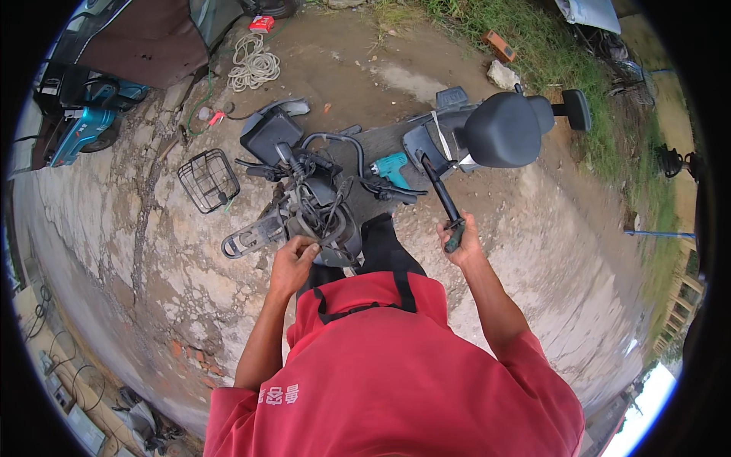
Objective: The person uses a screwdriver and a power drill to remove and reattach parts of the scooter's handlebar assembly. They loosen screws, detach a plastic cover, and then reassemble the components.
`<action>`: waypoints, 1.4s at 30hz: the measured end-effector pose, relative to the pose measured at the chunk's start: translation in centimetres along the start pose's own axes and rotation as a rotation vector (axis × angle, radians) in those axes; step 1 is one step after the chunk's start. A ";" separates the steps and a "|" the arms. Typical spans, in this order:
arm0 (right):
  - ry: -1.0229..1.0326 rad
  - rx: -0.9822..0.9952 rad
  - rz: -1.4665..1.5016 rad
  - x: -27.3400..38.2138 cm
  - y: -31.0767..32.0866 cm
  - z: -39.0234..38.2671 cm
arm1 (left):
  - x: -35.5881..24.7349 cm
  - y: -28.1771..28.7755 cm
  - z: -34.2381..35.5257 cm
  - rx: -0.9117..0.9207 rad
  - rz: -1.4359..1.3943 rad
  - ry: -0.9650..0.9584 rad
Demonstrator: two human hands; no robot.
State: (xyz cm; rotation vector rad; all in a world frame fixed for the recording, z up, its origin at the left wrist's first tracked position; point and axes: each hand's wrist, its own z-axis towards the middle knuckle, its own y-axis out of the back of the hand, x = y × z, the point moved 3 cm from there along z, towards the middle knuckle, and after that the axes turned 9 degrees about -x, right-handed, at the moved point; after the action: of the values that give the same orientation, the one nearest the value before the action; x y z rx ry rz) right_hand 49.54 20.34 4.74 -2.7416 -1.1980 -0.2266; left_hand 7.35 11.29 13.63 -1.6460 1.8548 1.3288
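An electric scooter stands before me with its front opened up, bundles of black cables (326, 217) showing by the grey front housing (346, 242). My left hand (293, 265) is at that housing's near left edge, thumb and fingers pressed together; what lies between them is too small to make out. Off to the right, my right hand (463, 242) is closed round the lower end of a black bar (442, 190). The bar has a dark green end and slants up toward the seat (502, 129). A teal cordless drill (391, 169) lies on the footboard between the handlebar and the seat.
A black wire basket (208, 181) lies on the cracked concrete at left. Farther back are a coil of pale rope (253, 63), a red box (261, 24) and a red-handled tool (217, 118). A blue vehicle (84, 133) stands far left. An orange brick (499, 46) rests near the grass.
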 end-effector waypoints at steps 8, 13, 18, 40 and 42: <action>0.062 -0.103 0.084 4.7 -3.1 14.2 | 2.7 1.0 -1.7 -0.036 -0.060 0.181; 0.031 -0.132 0.152 6.5 -5.4 21.9 | 4.3 1.6 -3.7 -0.077 -0.034 0.336; 0.080 -0.155 0.283 6.7 -7.8 26.1 | 7.5 0.8 -5.6 -0.102 -0.053 0.454; -0.181 -0.231 0.173 3.0 -6.2 29.8 | 9.3 -0.3 -4.4 -0.074 -0.054 0.485; -0.147 -0.210 0.144 3.3 -5.7 28.5 | 9.0 -0.3 -4.4 -0.072 -0.063 0.480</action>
State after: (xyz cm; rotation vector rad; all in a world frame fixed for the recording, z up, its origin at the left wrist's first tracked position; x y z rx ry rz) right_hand 49.86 31.90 -22.07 -3.0600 -1.0572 -0.1447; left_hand 6.55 2.43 8.95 -2.1914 1.9987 1.0477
